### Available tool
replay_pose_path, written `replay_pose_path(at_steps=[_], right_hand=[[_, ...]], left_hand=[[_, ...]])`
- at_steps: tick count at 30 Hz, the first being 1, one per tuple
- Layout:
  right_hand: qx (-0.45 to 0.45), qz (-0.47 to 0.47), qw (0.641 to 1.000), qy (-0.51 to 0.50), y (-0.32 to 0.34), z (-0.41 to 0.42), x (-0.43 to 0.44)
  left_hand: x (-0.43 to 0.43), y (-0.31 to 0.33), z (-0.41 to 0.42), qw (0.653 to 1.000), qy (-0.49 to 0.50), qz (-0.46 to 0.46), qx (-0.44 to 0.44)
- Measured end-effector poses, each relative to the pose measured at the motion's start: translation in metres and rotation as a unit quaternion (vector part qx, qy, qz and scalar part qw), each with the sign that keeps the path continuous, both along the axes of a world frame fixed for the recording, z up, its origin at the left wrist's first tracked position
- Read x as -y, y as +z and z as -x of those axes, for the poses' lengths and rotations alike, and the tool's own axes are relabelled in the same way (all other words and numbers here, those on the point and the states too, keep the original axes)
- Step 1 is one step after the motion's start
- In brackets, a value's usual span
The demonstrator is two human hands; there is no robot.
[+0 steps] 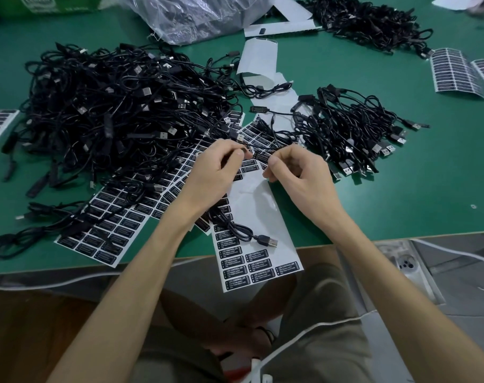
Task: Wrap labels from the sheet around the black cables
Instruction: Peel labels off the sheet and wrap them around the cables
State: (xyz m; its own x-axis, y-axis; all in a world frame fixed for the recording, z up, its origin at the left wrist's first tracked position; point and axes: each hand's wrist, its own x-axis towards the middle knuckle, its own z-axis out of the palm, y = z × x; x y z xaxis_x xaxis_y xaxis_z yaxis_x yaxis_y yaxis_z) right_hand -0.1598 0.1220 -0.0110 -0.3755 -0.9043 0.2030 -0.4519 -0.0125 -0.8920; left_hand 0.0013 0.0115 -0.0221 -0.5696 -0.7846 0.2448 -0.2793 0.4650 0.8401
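Note:
Above the label sheet (258,217), my left hand (216,170) and my right hand (293,172) pinch one thin black cable (236,230) between them. A black label (260,157) sits on that cable between my fingertips, and my right thumb and fingers hold it. The cable's loose end with its USB plug (267,241) lies on the sheet near the table edge. Rows of black labels remain at the sheet's lower end; its middle is bare white backing.
A big heap of black cables (110,106) covers the left of the green table (415,194), and a smaller bundle (354,128) lies right of my hands. More label sheets (116,225) lie left, others (453,70) far right. A plastic bag (196,15) is behind.

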Motion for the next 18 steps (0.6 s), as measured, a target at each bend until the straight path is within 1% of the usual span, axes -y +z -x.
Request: replay_pose_path(at_steps=[4, 7, 12, 18], right_hand=[[0.003, -0.003, 1.0, -0.002, 0.0, 0.0, 0.0], [0.002, -0.002, 1.0, -0.002, 0.0, 0.0, 0.0], [0.013, -0.001, 1.0, -0.006, -0.001, 0.0, 0.001], [0.005, -0.009, 1.0, -0.005, -0.002, 0.0, 0.001]], left_hand=[[0.0, 0.001, 0.001, 0.999, -0.026, 0.021, -0.015], [0.001, -0.003, 0.0, 0.999, -0.035, 0.012, -0.028], [-0.003, -0.009, 0.002, 0.999, -0.024, 0.029, 0.017], [-0.004, -0.009, 0.001, 0.99, -0.04, 0.124, 0.053]])
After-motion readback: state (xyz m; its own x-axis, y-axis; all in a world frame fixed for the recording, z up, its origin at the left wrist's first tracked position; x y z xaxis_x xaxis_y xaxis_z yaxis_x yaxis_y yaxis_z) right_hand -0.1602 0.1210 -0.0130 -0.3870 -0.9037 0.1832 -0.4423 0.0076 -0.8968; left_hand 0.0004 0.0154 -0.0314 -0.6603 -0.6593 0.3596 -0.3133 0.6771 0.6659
